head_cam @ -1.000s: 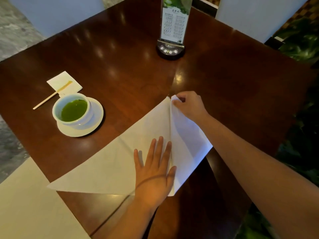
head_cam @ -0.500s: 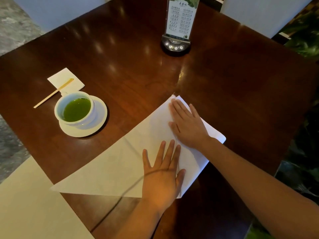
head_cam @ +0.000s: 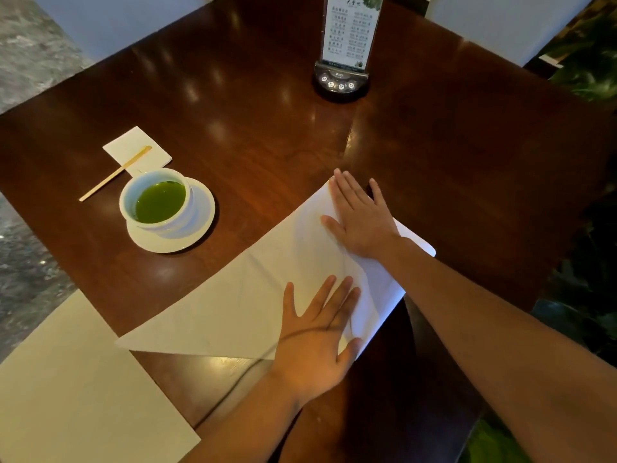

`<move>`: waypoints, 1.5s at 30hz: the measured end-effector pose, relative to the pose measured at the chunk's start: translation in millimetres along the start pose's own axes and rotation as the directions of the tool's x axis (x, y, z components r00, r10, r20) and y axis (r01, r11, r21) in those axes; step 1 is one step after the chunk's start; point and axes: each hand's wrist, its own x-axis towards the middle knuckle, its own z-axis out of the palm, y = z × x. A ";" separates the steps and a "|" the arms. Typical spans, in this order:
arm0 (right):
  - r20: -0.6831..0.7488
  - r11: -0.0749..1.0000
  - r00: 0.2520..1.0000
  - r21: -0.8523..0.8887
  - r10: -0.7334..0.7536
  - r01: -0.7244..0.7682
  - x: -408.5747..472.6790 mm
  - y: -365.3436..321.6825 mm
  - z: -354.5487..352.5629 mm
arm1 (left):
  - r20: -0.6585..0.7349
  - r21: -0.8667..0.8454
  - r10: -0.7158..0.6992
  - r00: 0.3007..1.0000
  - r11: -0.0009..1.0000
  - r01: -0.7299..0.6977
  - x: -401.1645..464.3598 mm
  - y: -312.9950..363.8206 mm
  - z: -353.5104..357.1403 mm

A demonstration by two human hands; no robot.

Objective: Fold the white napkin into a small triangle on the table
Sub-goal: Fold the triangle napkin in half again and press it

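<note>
The white napkin [head_cam: 233, 302] lies flat on the dark wooden table [head_cam: 233, 111] near its front edge, with its right part folded over into a second layer. Its long pointed end reaches to the left. My left hand [head_cam: 317, 339] rests palm down on the napkin's near right part, fingers spread. My right hand [head_cam: 362, 218] lies flat on the napkin's far corner, fingers pointing away from me and pressing the folded layer down. Neither hand grips anything.
A white cup of green tea on a saucer [head_cam: 167, 208] stands left of the napkin. Behind it lie a small white paper square [head_cam: 137, 150] and a wooden stick [head_cam: 113, 173]. A menu stand [head_cam: 344, 48] is at the back. A pale sheet [head_cam: 76, 396] lies at front left.
My right hand let go of the napkin corner it was pinching, laid the flap down, and now presses flat on it, slid a little farther up. My left hand stayed in place.
</note>
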 end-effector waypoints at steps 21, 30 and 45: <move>0.117 0.989 0.984 -0.050 -0.134 0.140 -99.6 40.0 0.8 | -0.034 0.022 0.008 0.999 1.000 -0.007 -5.2 1.3 2.9; 0.133 0.980 0.974 -0.062 -0.182 0.191 -99.2 42.9 -0.1 | -0.056 0.047 0.028 0.998 0.999 -0.026 -4.1 -1.7 8.7; -0.112 0.989 0.986 0.064 -0.122 0.130 -120.6 -124.4 18.7 | -0.118 -0.113 -0.557 0.822 0.830 0.547 -74.6 -54.6 -5.0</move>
